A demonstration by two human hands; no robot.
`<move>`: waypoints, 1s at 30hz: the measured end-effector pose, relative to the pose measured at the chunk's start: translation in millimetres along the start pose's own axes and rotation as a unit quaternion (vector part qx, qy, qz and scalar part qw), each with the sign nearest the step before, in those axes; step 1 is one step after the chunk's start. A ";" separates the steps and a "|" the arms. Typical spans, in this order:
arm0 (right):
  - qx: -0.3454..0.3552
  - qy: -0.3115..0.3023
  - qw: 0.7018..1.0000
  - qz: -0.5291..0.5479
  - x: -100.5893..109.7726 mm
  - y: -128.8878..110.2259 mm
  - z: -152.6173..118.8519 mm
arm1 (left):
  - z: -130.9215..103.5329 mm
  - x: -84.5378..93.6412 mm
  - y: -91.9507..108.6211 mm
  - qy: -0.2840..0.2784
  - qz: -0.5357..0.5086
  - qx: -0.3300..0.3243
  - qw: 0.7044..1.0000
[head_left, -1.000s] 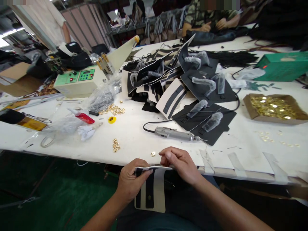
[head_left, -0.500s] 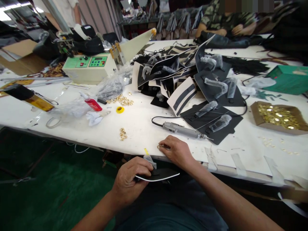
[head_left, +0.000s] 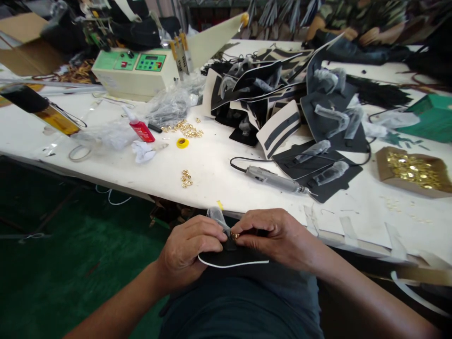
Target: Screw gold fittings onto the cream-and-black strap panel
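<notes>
My left hand (head_left: 189,247) grips a flat black leather panel with a white edge (head_left: 233,259), held level over my lap below the table's front edge. A bit of clear plastic wrap (head_left: 216,215) sticks up from the panel beside my thumb. My right hand (head_left: 271,233) pinches a small gold metal fitting (head_left: 235,236) with its fingertips and holds it against the panel's top face, touching my left thumb.
On the white table (head_left: 212,174) lie a grey corded rotary tool (head_left: 273,179), a pile of black and cream panels (head_left: 282,99), loose gold fittings (head_left: 186,178), a cardboard tray of gold parts (head_left: 413,170), a red glue bottle (head_left: 141,128) and a green-panelled machine (head_left: 136,70). Another person's arms (head_left: 353,28) rest at the far side.
My right hand picked a gold fitting off the table edge and brought it back to the panel. The panel turned from upright to flat, black face up. The view tilted down.
</notes>
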State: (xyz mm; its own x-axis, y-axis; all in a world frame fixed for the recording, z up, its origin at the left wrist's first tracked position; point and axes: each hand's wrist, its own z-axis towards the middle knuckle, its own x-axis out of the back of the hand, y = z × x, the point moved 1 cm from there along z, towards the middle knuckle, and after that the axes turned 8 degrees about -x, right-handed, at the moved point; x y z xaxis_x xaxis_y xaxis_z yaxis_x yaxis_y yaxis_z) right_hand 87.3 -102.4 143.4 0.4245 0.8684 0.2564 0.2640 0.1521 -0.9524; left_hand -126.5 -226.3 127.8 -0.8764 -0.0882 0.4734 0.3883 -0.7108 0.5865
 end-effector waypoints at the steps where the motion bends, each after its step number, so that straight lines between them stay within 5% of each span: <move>1: 0.012 -0.015 1.000 -0.005 -0.8 -3.3 -2.1 | 0.3 0.8 2.3 -0.006 0.003 -0.005 1.000; 5: 0.044 -0.042 0.998 0.030 -5.0 -5.4 -9.0 | 0.3 0.4 10.1 -0.019 0.013 -0.025 0.999; 14: 0.005 0.011 0.995 0.098 -16.1 2.0 -21.7 | 3.8 -2.3 21.6 -0.036 0.041 -0.038 0.998; 24: 0.058 0.005 0.998 0.027 -5.7 -8.5 -28.2 | 11.0 -8.5 24.5 -0.049 0.044 -0.046 0.997; 30: 0.133 0.006 0.981 -0.142 12.0 -14.2 -34.4 | 16.9 -8.0 28.7 -0.067 0.047 -0.042 0.996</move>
State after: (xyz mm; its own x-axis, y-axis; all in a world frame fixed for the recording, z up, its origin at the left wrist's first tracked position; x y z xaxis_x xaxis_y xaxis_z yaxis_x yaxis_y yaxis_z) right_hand 118.4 -110.4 165.6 0.3767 0.7681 0.5178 0.1379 0.5062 -0.8513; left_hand -103.5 -234.2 152.0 -0.7892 -0.0681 0.6103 0.4373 -0.7601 0.4807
